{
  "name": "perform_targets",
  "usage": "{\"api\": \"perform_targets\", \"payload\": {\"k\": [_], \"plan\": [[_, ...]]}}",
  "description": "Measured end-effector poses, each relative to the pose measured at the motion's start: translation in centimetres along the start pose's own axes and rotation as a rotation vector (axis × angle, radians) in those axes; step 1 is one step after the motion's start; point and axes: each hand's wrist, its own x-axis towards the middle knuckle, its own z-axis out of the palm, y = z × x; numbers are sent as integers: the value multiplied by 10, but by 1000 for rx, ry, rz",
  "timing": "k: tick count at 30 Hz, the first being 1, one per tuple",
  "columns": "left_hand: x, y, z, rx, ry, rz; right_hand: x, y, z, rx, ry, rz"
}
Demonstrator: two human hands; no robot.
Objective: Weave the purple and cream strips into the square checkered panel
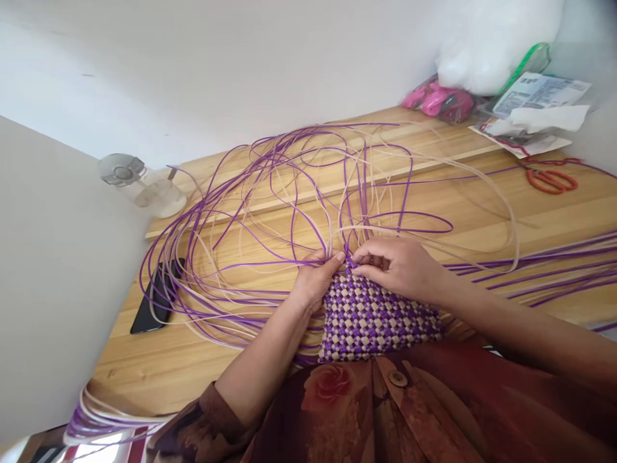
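A woven panel (380, 315) in a purple and beige check lies against my clothing at the table's near edge. Long loose purple and beige strands (270, 161) fan out from it across the table. My left hand (318, 276) is closed at the panel's upper left corner, its thumb pressed on the strands there. Just to the right, my right hand (398, 263) pinches a purple strand at the top edge of the weave, thumb and forefinger close together. The fingertips of both hands are only a short gap apart.
A black phone (157, 299) lies under strands at the left. Behind it stands a clear container with a grey top (139, 183). Orange-handled scissors (552, 181) and plastic packets (540, 106) lie at the right, near a pink bagged bundle (438, 99). A wooden ledge (434, 164) crosses the table.
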Motion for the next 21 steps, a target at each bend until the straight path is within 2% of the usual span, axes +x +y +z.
{"api": "perform_targets", "payload": {"k": [3, 6, 8, 13, 18, 21], "plan": [[0, 0, 0, 46, -6, 21, 20, 5, -13, 262, -179, 114], [1, 0, -1, 81, -22, 54, 38, 7, -17, 254, -273, 62], [1, 1, -2, 125, -18, 103, 45, 7, -12, 201, -275, 74], [-3, 7, -1, 358, 68, 255, 49, 5, -2, -11, -225, 213], [-6, 12, 0, 373, 47, 311, 55, 10, -5, 53, -271, 194], [-5, 14, -3, 418, 2, 325, 54, 7, -4, 71, -246, 250]]}}
